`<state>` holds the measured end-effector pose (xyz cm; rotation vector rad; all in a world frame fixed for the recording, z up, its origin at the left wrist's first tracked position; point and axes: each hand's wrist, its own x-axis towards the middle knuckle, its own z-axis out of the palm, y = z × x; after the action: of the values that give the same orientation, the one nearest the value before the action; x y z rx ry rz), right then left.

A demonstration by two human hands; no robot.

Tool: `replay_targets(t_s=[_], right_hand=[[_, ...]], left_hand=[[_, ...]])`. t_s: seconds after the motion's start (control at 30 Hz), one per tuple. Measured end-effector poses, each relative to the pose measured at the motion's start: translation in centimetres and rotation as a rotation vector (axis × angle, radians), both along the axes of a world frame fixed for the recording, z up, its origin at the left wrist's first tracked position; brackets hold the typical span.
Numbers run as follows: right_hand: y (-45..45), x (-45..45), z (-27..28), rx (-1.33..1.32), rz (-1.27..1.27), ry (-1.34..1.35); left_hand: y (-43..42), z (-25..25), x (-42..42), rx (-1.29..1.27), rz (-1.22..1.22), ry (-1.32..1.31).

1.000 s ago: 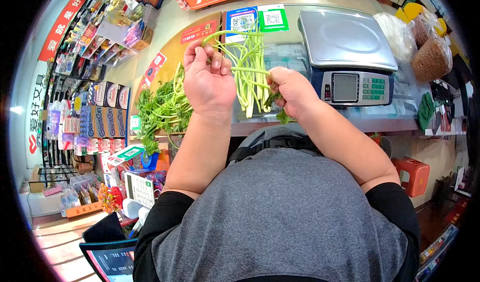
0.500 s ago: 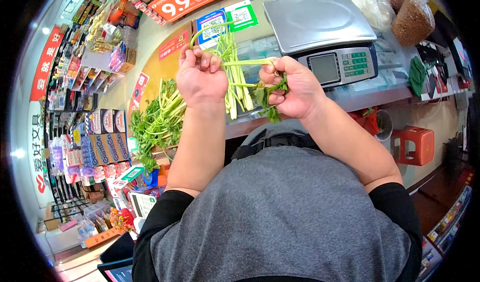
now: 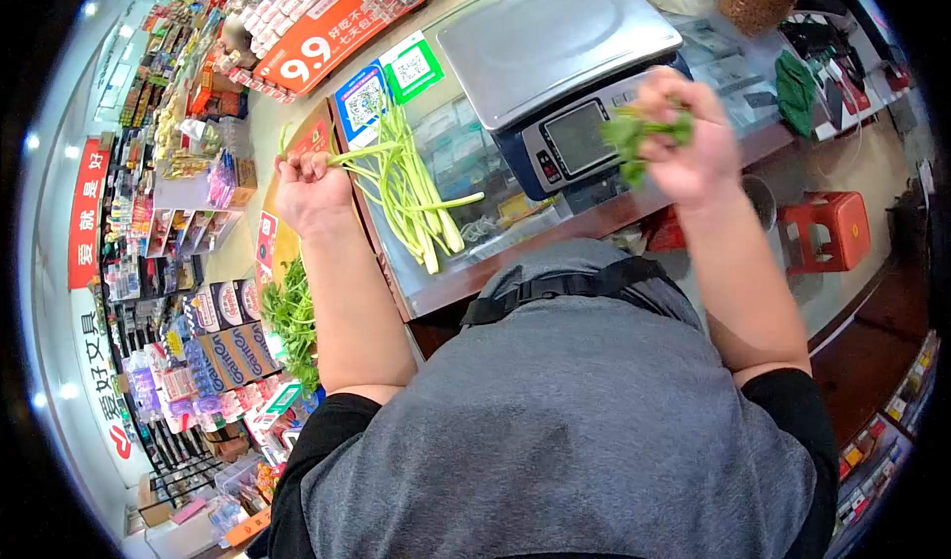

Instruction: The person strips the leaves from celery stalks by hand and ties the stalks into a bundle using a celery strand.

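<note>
At a glass-topped shop counter (image 3: 451,143), a person in a grey top (image 3: 555,430) has both hands on greens. On the left, the left hand (image 3: 314,194) is closed on a pale green stalk (image 3: 365,151), whose free length reaches right over a loose pile of bare stalks (image 3: 411,202). On the right, the right hand (image 3: 698,148), blurred, is clenched around a tuft of green leaves (image 3: 634,141); how tightly, one cannot tell. The pile lies on the glass between the left hand and a digital scale (image 3: 560,39), thick ends toward the near edge, just nearer than a green QR-code card (image 3: 412,68). Farther left and nearer sits a leafy bunch (image 3: 289,311), partly hidden by the left forearm (image 3: 357,311). The stalks look light, smooth and crisp, fairly stiff but likely to snap under a hard bend; the thicker, paler lower part seems the surest hold, with a light pinch. The leaves look soft and easily bruised, best gathered close to their stems.
</note>
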<state>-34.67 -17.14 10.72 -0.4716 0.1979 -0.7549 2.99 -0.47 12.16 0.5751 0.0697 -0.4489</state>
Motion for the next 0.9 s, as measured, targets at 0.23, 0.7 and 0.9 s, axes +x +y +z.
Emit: replay_targets(t_s=[0.23, 0.7, 0.9], right_hand=[[-7.6, -17.7, -3.8, -0.080, -0.372, 0.193], [-15.7, -42.2, -20.1, 0.547, -1.007, 1.104], [-19.6, -46.7, -25.0, 0.615, -0.949, 1.160]], left_hand=[[-2.3, 0.4, -1.8, -0.045, -0.162, -0.080], [-4.6, -2.4, -3.1, 0.211, -0.238, -0.144], [-3.1, -1.5, -2.8, 0.284, -0.231, -0.190]])
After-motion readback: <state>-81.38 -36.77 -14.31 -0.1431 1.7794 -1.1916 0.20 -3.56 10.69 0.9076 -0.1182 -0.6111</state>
